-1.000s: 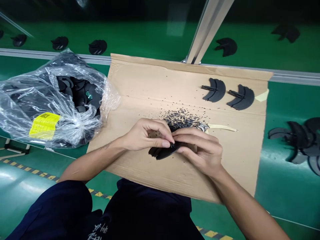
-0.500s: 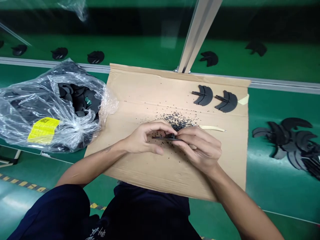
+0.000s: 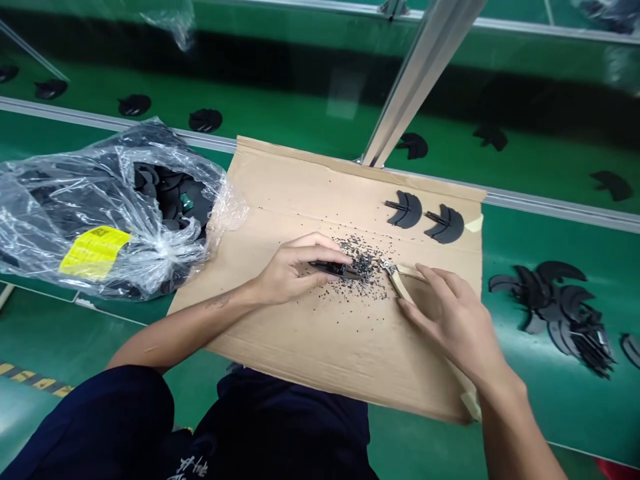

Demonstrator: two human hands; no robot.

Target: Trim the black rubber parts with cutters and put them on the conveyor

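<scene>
My left hand is closed on a black plastic part, pinched between thumb and fingers and seen nearly edge-on. My right hand has its thumb and fingers on the cream handles of a pair of cutting pliers. The handles are spread and the metal jaws point left, a little apart from the black part. Beneath and between the hands lies a scatter of tiny black offcuts on a cardboard sheet. Two curved black parts with thin stems lie behind the right hand on the cardboard.
On the left stands a clear plastic bag with a yellow label, full of black parts. A pile of curved black parts is on the green table at right. A metal post and a glass panel rise behind the cardboard.
My right hand has let go of the black part and moved right onto the pliers, which lay on the cardboard before. My left hand alone now holds the part. The view has shifted slightly.
</scene>
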